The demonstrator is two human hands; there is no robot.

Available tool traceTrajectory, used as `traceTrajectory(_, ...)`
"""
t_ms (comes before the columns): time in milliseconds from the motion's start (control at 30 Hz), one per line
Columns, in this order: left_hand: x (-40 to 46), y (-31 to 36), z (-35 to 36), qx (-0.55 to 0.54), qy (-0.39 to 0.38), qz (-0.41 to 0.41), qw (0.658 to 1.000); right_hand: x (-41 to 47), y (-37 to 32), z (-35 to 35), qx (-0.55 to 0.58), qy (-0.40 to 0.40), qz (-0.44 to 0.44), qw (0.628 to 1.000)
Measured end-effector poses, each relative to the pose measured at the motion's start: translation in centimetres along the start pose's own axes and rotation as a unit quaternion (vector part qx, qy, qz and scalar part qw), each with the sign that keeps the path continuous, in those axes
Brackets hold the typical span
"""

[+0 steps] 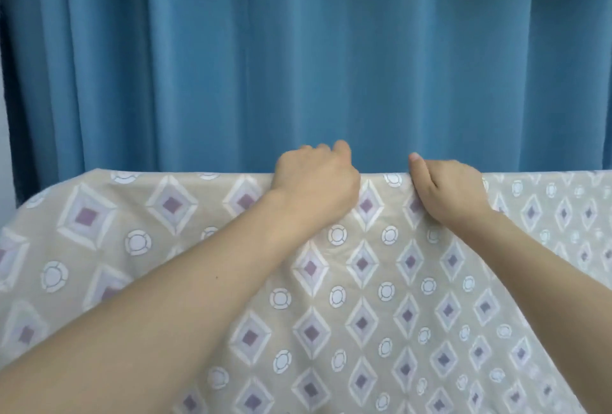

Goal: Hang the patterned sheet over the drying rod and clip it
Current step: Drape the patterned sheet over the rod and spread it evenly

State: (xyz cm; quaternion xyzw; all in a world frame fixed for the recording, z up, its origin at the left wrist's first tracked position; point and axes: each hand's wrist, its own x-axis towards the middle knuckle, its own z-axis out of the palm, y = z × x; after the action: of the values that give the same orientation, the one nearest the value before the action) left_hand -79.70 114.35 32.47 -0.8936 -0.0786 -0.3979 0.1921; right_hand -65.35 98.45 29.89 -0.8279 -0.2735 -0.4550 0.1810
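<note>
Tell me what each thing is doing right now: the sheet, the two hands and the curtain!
patterned sheet: draped over something hidden at its top fold, no clip visible.
left hand: fingers curled over the sheet's top edge, gripping it.
right hand: gripping the top edge too, thumb up.
blue curtain: hanging closed behind.

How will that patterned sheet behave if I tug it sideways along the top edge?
The patterned sheet looks thin and floppy: it sags and creases below the top fold, so it would likely bunch rather than slide evenly. It probably weighs little. The left hand and right hand grip the fold; no clip shows, so it may slip once released.
</note>
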Motion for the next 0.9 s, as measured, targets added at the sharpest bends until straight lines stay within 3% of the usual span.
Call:
traceTrajectory(67, 0.5, 2.4, 1.0, 0.02, 0.031, 0.041, 0.998, 1.4, -0.5, -0.4, 0.003, -0.052, 0.011, 0.999)
traceTrajectory(200, 1.6, 4.1, 0.9, 0.031, -0.015, 0.042, 0.999, 3.2, 0.2, -1.6, 0.089, -0.154, -0.013, 0.984)
traceTrajectory(367, 5.0, 3.7, -0.1, -0.076, -0.187, 0.04, 0.979, 1.3, 6.0, -1.5, 0.019, 0.001, -0.004, 1.0)
traceTrajectory(433, 5.5, 4.2, -0.2, -0.065, -0.21, 0.024, 0.975, 0.5, 8.4, -1.3, -0.003, 0.003, 0.013, 1.0)
traceTrajectory(500, 5.2, 5.5, -0.3, -0.032, -0.172, -0.006, 0.985, 0.1, 10.3, -1.1, 0.009, -0.015, 0.018, 1.0)
traceTrajectory(567, 4.7, 8.3, 0.3, 0.0, -0.058, -0.024, 0.998, 0.4, 11.1, -1.1, 0.02, -0.034, 0.027, 0.999)
traceTrajectory(667, 4.7, 13.4, 1.7, 0.014, 0.05, 0.017, 0.999, 2.5, 11.0, -1.5, 0.019, -0.133, 0.024, 0.991)
traceTrajectory(733, 5.6, 15.3, 2.6, 0.025, 0.023, 0.032, 0.999, 4.0, 11.5, -1.6, 0.054, -0.235, 0.045, 0.969)
traceTrajectory(800, 7.0, 15.3, 2.5, 0.021, -0.03, 0.023, 0.999, 5.1, 12.5, -1.5, 0.111, -0.278, 0.063, 0.952)
traceTrajectory(900, 9.3, 14.5, 1.9, -0.033, -0.164, 0.032, 0.985, 4.7, 15.4, -0.8, 0.091, -0.169, 0.036, 0.981)
